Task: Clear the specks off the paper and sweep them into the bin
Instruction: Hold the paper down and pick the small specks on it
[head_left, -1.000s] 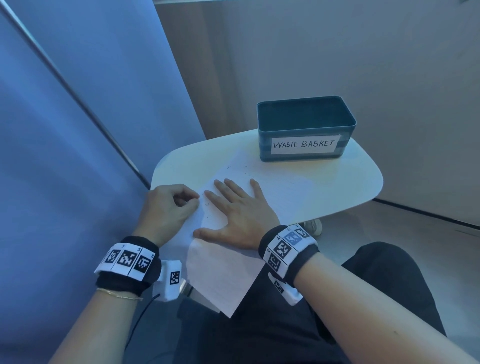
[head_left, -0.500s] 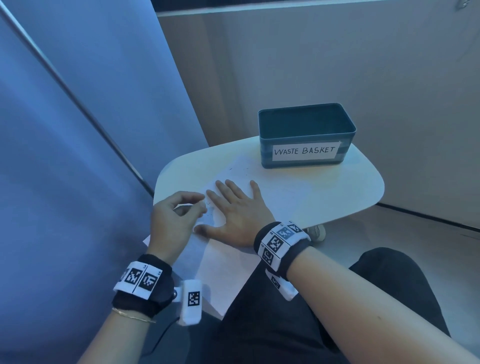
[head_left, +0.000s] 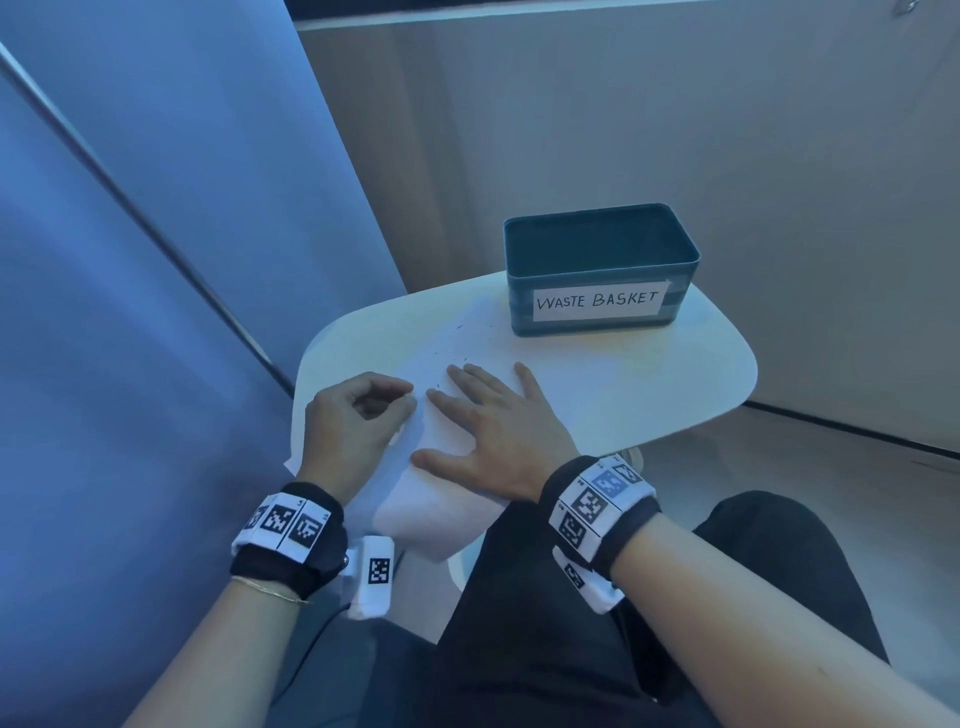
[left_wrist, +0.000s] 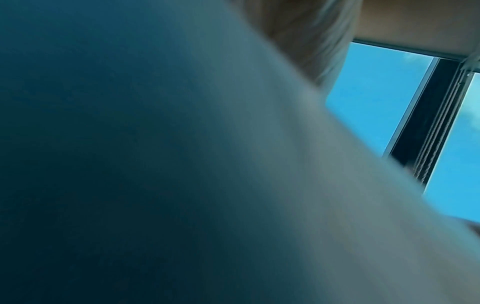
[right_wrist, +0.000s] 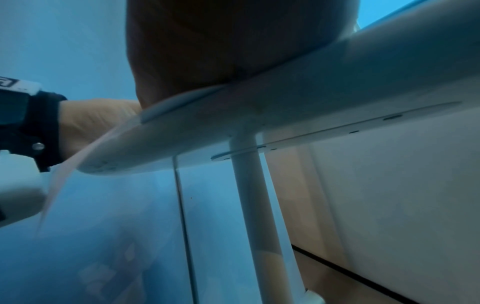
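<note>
A white sheet of paper lies on the small white table, its near corner hanging over the edge. A few tiny dark specks sit on it just beyond my fingers, and more specks lie nearer the bin. The teal bin, labelled WASTE BASKET, stands at the table's far side. My right hand presses flat on the paper, fingers spread. My left hand rests on the paper's left edge with its fingers curled, thumb near the forefinger; nothing shows between them. The left wrist view is blurred.
A blue panel stands close on the left and a beige wall behind the table. My dark-trousered legs are under the near edge. From below, the right wrist view shows the table's underside and its single leg.
My left hand has loosened from a closed fist into a looser curl, and its wrist has drawn back toward me. The right hand stays flat on the paper.
</note>
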